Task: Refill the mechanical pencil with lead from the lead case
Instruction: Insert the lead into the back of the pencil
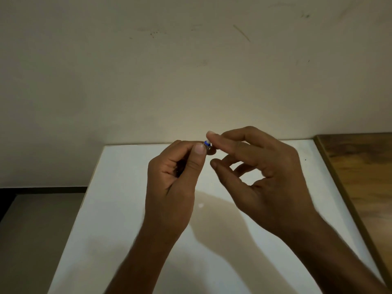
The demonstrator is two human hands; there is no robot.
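My left hand [171, 181] is closed around a mechanical pencil, held above the white table [118, 209]. Only the pencil's blue and white end [207, 143] pokes out past my thumb and forefinger; the rest of the barrel is hidden in my fist. My right hand [261, 172] is just to the right of it. Its forefinger tip touches the white end of the pencil, while its thumb and other fingers are spread apart. The dim light does not let me tell whether a lead is pinched at that fingertip. No lead case shows in view.
A small white speck [200, 205] lies on the table below my hands. A wooden surface [360, 179] borders the table on the right. A plain wall [191, 71] stands right behind the table's far edge. The floor [31, 240] drops away on the left.
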